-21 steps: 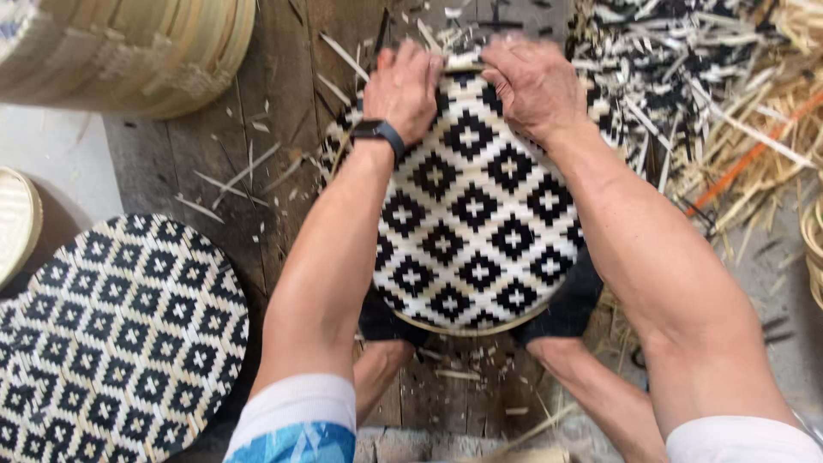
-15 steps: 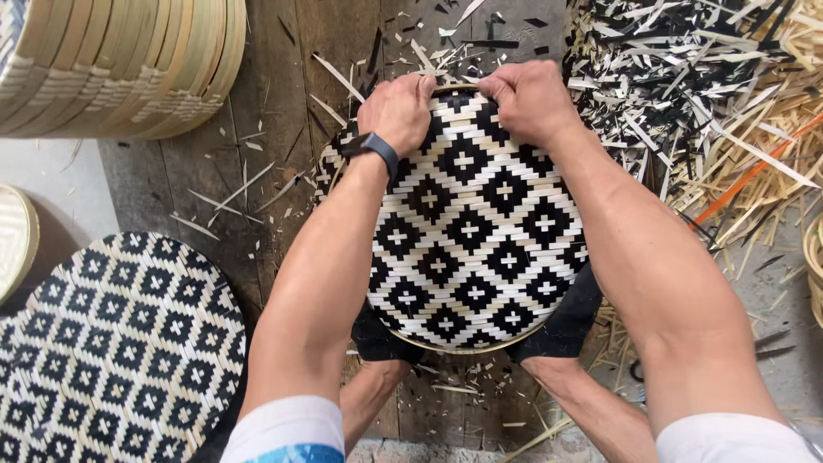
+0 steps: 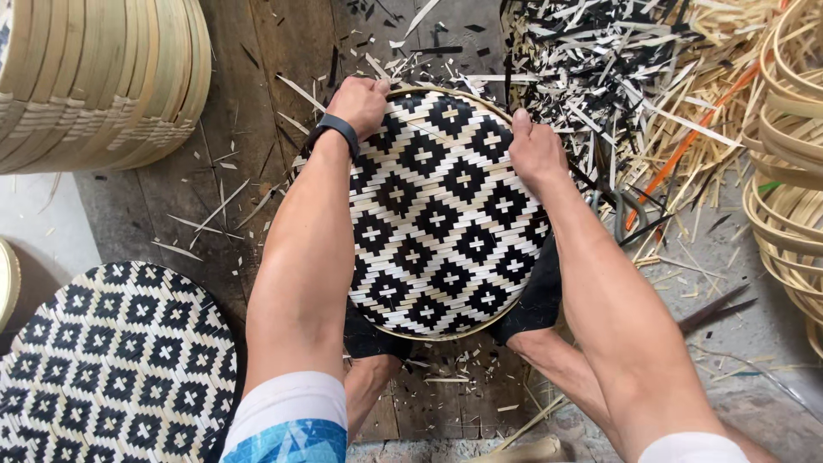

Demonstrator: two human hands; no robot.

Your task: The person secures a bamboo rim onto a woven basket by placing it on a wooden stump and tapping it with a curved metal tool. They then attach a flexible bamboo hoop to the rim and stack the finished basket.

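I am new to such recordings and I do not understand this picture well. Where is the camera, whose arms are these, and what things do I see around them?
There is no machine here. The camera sits on a person's head and looks down, so the two bare arms are that person's own.

Both hands grip the far edge of a round woven tray with a black and white diamond pattern and a pale rim. The left hand, with a dark band at the wrist, holds the top left of the rim. The right hand holds the top right. The tray rests over the person's lap.

Below is a wooden floor strewn with chips. A second woven tray of the same pattern lies at lower left. A stack of pale bamboo hoops stands at upper left. A heap of black and pale strips lies at upper right.
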